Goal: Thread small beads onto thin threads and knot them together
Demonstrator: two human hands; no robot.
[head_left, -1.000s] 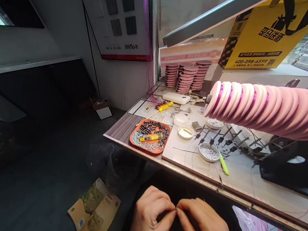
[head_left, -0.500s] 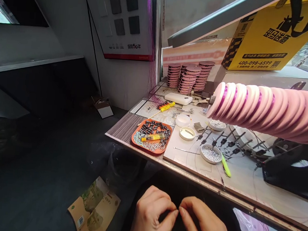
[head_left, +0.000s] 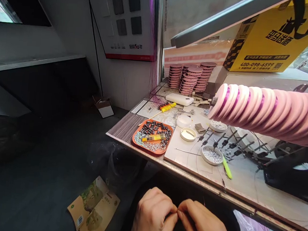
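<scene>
Below the table edge, over my dark-clothed lap, my left hand [head_left: 155,215] and my right hand [head_left: 204,224] meet fingertip to fingertip. Thumb and index finger are pinched together on each. Whatever lies between the fingertips is too small to make out. Nearest on the table are an orange tray [head_left: 136,142] of dark and silvery small parts with a yellow tube [head_left: 153,137] on top, a round white dish [head_left: 204,158] of small pale pieces, and a yellow-green handled tool [head_left: 227,168] leaning by the dish.
A row of pink discs [head_left: 258,111] hangs over the table's right side, above a rack of dark clips [head_left: 236,147]. Stacked pink discs [head_left: 190,79] stand at the back near a white case [head_left: 179,99]. A lamp bar [head_left: 225,23] crosses overhead. Flattened cardboard [head_left: 95,210] lies on the floor.
The fingertips of my two hands have come slightly closer and now touch. The whole view has shifted a little; the things on the table stay put.
</scene>
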